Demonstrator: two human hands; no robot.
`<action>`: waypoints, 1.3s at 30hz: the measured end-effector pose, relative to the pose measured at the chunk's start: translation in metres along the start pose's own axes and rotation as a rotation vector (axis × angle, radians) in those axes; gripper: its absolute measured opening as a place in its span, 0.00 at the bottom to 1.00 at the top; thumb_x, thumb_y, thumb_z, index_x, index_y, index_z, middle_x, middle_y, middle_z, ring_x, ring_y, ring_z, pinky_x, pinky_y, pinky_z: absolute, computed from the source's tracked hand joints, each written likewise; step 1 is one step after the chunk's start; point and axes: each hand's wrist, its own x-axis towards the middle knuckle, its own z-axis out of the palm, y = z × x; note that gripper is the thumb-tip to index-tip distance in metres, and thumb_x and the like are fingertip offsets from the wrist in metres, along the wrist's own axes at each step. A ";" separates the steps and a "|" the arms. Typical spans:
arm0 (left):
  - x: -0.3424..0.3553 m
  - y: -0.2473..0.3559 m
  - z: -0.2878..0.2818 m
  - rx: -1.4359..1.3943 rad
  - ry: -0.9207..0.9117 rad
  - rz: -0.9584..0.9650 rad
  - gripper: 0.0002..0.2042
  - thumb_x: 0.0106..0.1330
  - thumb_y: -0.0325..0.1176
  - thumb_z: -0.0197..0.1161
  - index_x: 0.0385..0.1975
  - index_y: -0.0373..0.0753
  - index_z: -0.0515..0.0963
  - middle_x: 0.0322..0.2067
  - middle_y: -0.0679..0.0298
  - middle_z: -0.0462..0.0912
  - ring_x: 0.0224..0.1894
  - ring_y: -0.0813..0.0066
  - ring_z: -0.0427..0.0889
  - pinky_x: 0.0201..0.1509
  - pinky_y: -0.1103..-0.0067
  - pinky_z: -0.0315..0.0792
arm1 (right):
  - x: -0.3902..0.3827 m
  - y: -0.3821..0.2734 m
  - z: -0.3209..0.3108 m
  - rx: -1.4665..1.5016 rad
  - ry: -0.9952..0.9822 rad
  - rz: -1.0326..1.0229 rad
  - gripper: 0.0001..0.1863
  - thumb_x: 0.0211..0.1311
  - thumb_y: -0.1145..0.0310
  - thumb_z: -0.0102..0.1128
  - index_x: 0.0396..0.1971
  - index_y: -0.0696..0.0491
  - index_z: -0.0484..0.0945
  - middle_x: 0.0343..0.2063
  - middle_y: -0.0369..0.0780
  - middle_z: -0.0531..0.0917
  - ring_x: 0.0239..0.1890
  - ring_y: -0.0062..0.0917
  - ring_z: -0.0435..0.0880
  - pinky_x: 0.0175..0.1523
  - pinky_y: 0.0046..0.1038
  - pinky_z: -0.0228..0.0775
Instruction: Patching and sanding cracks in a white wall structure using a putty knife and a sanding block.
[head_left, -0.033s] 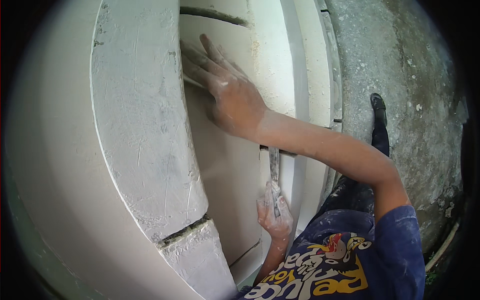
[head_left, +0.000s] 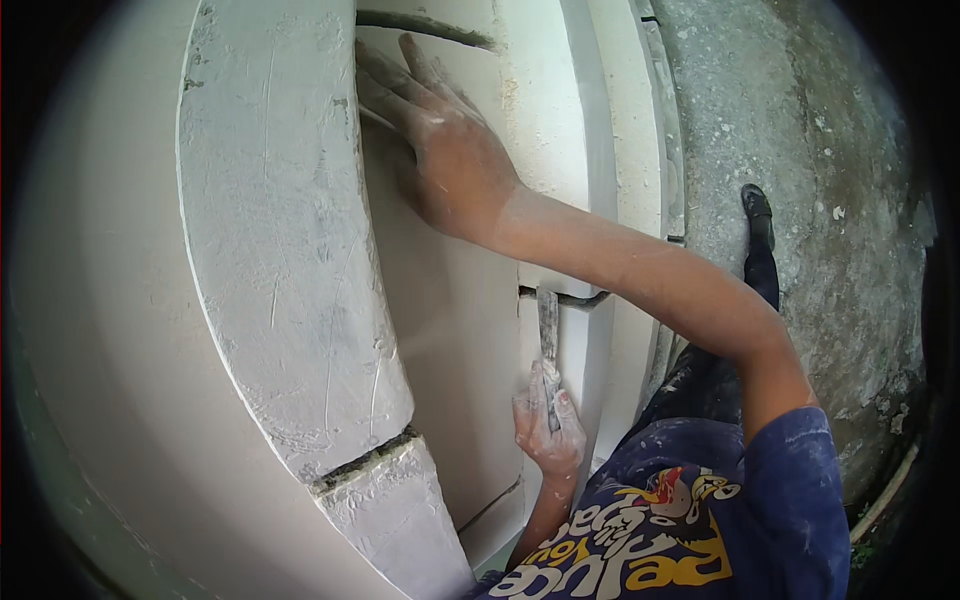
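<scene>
Our left grip (head_left: 552, 437) pinches a flat tool (head_left: 547, 325), probably light, stiff, dust-slick, best held by its lower end. Our right grip (head_left: 452, 155) spreads beside the white slab's (head_left: 285, 240) right edge.

I count one flat tool (head_left: 547, 325), my left hand (head_left: 556, 446) on it and my right hand (head_left: 462, 172) beyond it: two hands. One dark shoe (head_left: 757, 203) shows to the tool's right.

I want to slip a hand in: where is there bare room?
Panel between the slab and left hand, lower in view than the right hand; also the slab's face. Crowded: around the slot, by scraper and right forearm.
</scene>
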 end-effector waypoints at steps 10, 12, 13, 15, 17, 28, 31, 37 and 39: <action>0.001 0.001 -0.002 0.004 -0.034 -0.034 0.21 0.68 0.24 0.58 0.61 0.24 0.74 0.41 0.47 0.82 0.37 0.54 0.78 0.45 0.65 0.74 | -0.010 0.001 -0.002 -0.070 -0.044 -0.034 0.29 0.62 0.80 0.59 0.65 0.53 0.74 0.71 0.41 0.68 0.76 0.49 0.57 0.77 0.45 0.58; 0.000 0.000 0.000 0.021 -0.020 -0.019 0.21 0.68 0.24 0.58 0.61 0.24 0.74 0.40 0.47 0.82 0.37 0.54 0.78 0.44 0.65 0.73 | -0.019 -0.009 0.003 -0.005 0.025 0.021 0.27 0.63 0.81 0.57 0.64 0.53 0.75 0.70 0.38 0.71 0.75 0.49 0.58 0.76 0.43 0.59; 0.001 -0.005 -0.003 0.043 0.005 -0.006 0.21 0.68 0.24 0.58 0.61 0.24 0.74 0.40 0.48 0.82 0.37 0.55 0.78 0.43 0.65 0.73 | -0.035 -0.024 0.008 0.010 0.022 0.022 0.27 0.63 0.81 0.57 0.64 0.53 0.75 0.70 0.38 0.71 0.75 0.49 0.58 0.76 0.43 0.59; 0.001 -0.011 -0.007 0.060 0.023 -0.012 0.22 0.68 0.24 0.60 0.61 0.26 0.75 0.39 0.49 0.82 0.36 0.55 0.79 0.42 0.66 0.74 | -0.059 -0.040 0.004 0.022 -0.144 0.027 0.24 0.62 0.81 0.57 0.59 0.54 0.78 0.69 0.38 0.72 0.75 0.48 0.59 0.75 0.44 0.61; -0.003 -0.010 -0.005 0.053 0.012 -0.013 0.22 0.67 0.23 0.61 0.62 0.27 0.75 0.38 0.49 0.82 0.36 0.56 0.79 0.41 0.66 0.74 | -0.040 -0.017 -0.002 -0.106 -0.142 -0.060 0.22 0.62 0.81 0.57 0.58 0.55 0.79 0.68 0.37 0.72 0.75 0.48 0.61 0.73 0.44 0.64; 0.002 -0.007 -0.002 0.067 0.076 -0.075 0.23 0.61 0.22 0.67 0.59 0.31 0.79 0.38 0.50 0.80 0.38 0.55 0.78 0.43 0.67 0.75 | -0.043 -0.030 -0.003 -0.102 -0.132 -0.033 0.31 0.65 0.73 0.61 0.69 0.53 0.69 0.72 0.45 0.65 0.74 0.49 0.61 0.73 0.46 0.63; 0.002 -0.004 0.005 0.066 0.067 -0.065 0.23 0.59 0.22 0.70 0.57 0.30 0.80 0.40 0.49 0.79 0.39 0.56 0.78 0.44 0.67 0.75 | -0.015 -0.004 0.000 -0.253 -0.034 -0.026 0.32 0.67 0.70 0.59 0.71 0.55 0.64 0.73 0.45 0.63 0.75 0.48 0.59 0.75 0.46 0.59; -0.009 -0.023 -0.006 0.068 0.056 0.000 0.22 0.58 0.23 0.70 0.55 0.29 0.81 0.39 0.51 0.77 0.38 0.56 0.79 0.44 0.66 0.75 | -0.073 -0.044 0.010 0.002 -0.241 0.041 0.33 0.70 0.70 0.57 0.72 0.61 0.60 0.73 0.53 0.60 0.75 0.50 0.57 0.75 0.45 0.58; -0.007 -0.018 -0.005 0.083 0.050 0.004 0.22 0.57 0.23 0.71 0.55 0.30 0.81 0.39 0.51 0.77 0.38 0.55 0.79 0.44 0.66 0.75 | -0.044 -0.013 0.013 -0.067 -0.067 0.033 0.36 0.71 0.69 0.57 0.74 0.62 0.54 0.73 0.57 0.57 0.76 0.53 0.54 0.76 0.48 0.55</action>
